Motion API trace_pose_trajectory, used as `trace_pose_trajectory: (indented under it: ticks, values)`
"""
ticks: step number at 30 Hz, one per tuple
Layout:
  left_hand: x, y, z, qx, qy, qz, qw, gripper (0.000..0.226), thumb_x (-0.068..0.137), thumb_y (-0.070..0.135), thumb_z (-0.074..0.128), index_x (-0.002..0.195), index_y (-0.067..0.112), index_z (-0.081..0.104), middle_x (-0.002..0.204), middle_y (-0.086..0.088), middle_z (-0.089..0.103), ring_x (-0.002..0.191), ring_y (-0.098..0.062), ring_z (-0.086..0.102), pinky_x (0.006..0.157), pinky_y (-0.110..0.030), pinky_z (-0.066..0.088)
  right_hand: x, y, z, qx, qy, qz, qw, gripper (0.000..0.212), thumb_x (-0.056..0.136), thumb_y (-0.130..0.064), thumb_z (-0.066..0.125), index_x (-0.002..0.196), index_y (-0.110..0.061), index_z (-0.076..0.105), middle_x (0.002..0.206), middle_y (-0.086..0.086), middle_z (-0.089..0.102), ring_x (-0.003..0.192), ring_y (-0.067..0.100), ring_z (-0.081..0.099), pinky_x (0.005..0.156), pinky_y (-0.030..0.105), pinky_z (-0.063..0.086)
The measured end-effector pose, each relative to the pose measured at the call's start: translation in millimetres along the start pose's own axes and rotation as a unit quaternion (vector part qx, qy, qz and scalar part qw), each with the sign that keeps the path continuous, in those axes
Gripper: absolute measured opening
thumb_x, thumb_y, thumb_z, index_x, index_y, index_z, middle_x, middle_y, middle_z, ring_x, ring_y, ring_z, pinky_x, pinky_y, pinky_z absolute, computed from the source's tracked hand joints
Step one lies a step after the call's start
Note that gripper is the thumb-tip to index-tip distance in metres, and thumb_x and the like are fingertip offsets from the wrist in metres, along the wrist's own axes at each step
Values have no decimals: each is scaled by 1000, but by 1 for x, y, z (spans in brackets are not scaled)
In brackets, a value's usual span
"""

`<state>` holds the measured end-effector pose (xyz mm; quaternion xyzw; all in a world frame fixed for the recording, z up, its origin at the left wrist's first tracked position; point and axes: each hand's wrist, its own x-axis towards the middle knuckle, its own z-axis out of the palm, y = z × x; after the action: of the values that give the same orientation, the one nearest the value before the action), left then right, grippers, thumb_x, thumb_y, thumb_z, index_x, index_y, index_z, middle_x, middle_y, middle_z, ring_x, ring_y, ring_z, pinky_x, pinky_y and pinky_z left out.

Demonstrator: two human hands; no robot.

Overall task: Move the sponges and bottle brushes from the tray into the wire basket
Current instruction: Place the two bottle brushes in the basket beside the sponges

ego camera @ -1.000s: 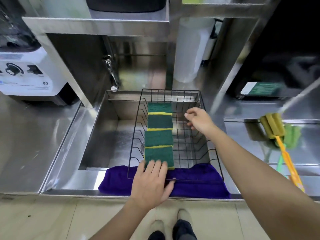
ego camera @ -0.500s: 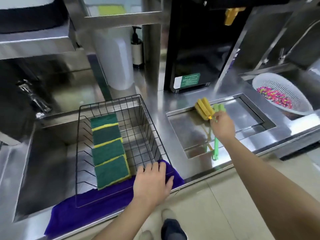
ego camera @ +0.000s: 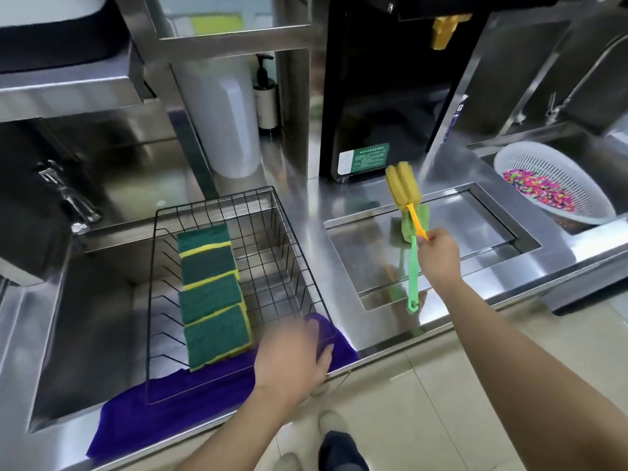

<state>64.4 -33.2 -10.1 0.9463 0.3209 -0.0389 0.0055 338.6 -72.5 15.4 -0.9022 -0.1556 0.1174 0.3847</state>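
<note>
A black wire basket [ego camera: 296, 253] sits in the sink on the left and holds several green-and-yellow sponges [ego camera: 210, 294] in a row. My left hand [ego camera: 292, 365], blurred, rests flat on the basket's front right corner and holds nothing. My right hand [ego camera: 440, 260] pinches the orange handle of a yellow bottle brush [ego camera: 402, 186], whose sponge head points up and away above the steel tray [ego camera: 482, 232]. A green bottle brush [ego camera: 413, 277] lies in the tray under it, its handle reaching over the tray's front edge.
A purple cloth [ego camera: 163, 409] lies under the basket's front edge. A tap [ego camera: 68, 195] stands at the sink's back left. Behind are a white cylinder [ego camera: 224, 113], a pump bottle [ego camera: 265, 96] and a black machine [ego camera: 380, 96]. A white colander [ego camera: 557, 178] of coloured bits sits far right.
My right hand left the basket, reached right to the tray, took the yellow brush by its handle and raised it. My left hand slid right along the basket's front rim. The view swung right.
</note>
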Motion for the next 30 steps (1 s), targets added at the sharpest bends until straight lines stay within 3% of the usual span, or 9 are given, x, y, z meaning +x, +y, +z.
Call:
trace_pose_trajectory:
  ticks: [3,6,10,15,22,24,26,28,30]
  values:
    - [-2,-2,-1,6,9,8,1000,48,96,52,25,127,19,42,124,0,53,113,-21,47,90,-36,35,-12,-32,8,86,-27,-20,996,12,90,-18,54,82,-9,55,75,14,60,78,30,54,70,34,42]
    - [-5,-9,3,-12,21,-8,1000,48,93,51,29,121,18,48,112,-1,58,102,-22,53,83,-37,39,-31,-67,26,121,-102,-56,986,31,88,-21,58,62,-14,45,55,1,39,55,18,38,51,28,30]
    - [-13,-26,17,-40,101,-12,994,43,78,51,39,90,16,62,76,0,61,69,-21,58,59,-34,44,-62,-98,62,108,-215,-114,964,31,89,-26,57,63,-17,44,59,-2,41,55,11,39,53,27,30]
    - [-26,-41,22,-35,153,4,988,39,78,49,41,87,17,60,72,1,59,64,-21,55,56,-31,43,-98,-114,110,-60,-330,-187,923,23,94,-29,50,86,-8,46,68,0,46,75,22,47,62,30,33]
    - [-34,-48,25,-11,159,21,987,38,77,50,47,93,20,62,76,3,59,67,-18,55,57,-30,44,-120,-114,159,-148,-383,-132,902,35,96,-24,46,116,4,42,109,23,58,98,33,58,71,30,36]
    - [-35,-48,24,-12,151,23,988,37,75,52,55,93,20,61,77,3,60,67,-17,55,58,-30,45,-124,-110,167,-175,-396,-136,891,38,96,-22,46,123,5,40,107,22,59,83,31,61,62,30,38]
    - [-35,-49,24,-17,146,21,989,37,74,52,55,93,20,59,78,3,60,68,-17,55,59,-29,44,-127,-105,175,-191,-418,-142,877,19,96,-19,46,105,-3,42,83,12,56,56,17,48,49,25,36]
    - [-35,-49,24,-25,143,18,989,36,77,51,50,94,20,58,78,3,60,68,-16,54,59,-28,44,-127,-100,182,-203,-436,-141,866,8,96,-14,44,90,-8,41,68,7,54,51,17,49,47,27,40]
    - [-35,-49,25,-32,140,17,990,36,78,50,46,95,20,58,78,3,60,69,-16,54,59,-28,44,-129,-100,182,-211,-444,-148,858,6,95,-12,43,90,-8,43,76,13,59,56,21,56,50,31,45]
